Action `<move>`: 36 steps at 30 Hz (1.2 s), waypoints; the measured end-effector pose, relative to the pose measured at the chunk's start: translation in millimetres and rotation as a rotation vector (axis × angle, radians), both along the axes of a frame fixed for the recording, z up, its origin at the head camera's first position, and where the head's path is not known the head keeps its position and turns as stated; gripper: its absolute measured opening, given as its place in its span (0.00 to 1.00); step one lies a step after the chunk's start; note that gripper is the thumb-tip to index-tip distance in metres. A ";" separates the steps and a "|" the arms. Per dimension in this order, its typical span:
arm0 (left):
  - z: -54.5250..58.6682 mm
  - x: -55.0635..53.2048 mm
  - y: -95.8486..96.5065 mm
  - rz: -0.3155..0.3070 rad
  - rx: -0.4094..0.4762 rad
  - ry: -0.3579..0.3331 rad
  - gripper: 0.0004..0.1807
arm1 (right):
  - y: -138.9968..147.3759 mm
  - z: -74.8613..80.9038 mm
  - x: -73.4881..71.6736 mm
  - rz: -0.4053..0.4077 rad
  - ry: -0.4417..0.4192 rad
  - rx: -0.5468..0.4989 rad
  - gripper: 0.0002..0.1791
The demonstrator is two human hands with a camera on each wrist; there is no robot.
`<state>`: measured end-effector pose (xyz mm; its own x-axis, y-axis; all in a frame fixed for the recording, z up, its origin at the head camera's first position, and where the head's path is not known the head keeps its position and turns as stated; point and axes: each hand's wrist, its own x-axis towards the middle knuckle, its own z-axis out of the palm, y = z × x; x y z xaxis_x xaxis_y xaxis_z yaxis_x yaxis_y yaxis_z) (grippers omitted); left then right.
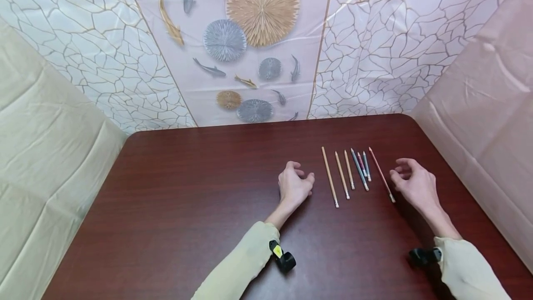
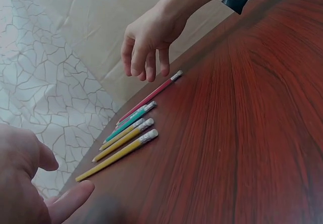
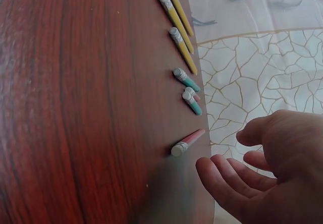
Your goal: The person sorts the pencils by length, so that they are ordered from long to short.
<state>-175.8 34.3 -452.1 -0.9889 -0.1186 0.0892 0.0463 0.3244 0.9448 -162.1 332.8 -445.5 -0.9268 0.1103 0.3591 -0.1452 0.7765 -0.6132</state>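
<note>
Several pencils with eraser ends lie in a loose row on the dark red-brown table. At the row's left end is the longest yellow pencil [image 1: 330, 177], followed by two shorter yellow pencils [image 1: 342, 175]. A blue-green pencil [image 1: 360, 169], a short pink-red pencil [image 1: 362, 164] and a short blue-green pencil [image 1: 367, 166] lie close together. The red pencil [image 1: 381, 174] slants at the right end. My left hand [image 1: 294, 183] hovers left of the longest yellow pencil, fingers loosely bent, holding nothing. Just right of the red pencil, my right hand [image 1: 416, 186] is likewise relaxed, with nothing in it.
The wooden table [image 1: 179, 207] extends far to the left. A patterned cloth [image 1: 250, 82] hangs behind its back edge, with plain cloths [image 1: 479, 91] at both sides. A small black camera [image 1: 284, 259] sits on the left sleeve, another [image 1: 424, 257] on the right.
</note>
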 end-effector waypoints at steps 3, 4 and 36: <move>-0.3 -1.1 4.5 0.004 -0.017 -0.012 0.22 | 1.1 -0.7 -0.3 -0.003 0.004 0.013 0.18; -0.3 -1.6 5.9 0.004 -0.026 -0.014 0.22 | 1.5 -1.0 -0.5 -0.007 0.005 0.019 0.18; -7.0 -14.9 45.4 0.063 -0.189 0.004 0.20 | 5.9 -10.5 -8.4 -0.020 -0.038 0.088 0.18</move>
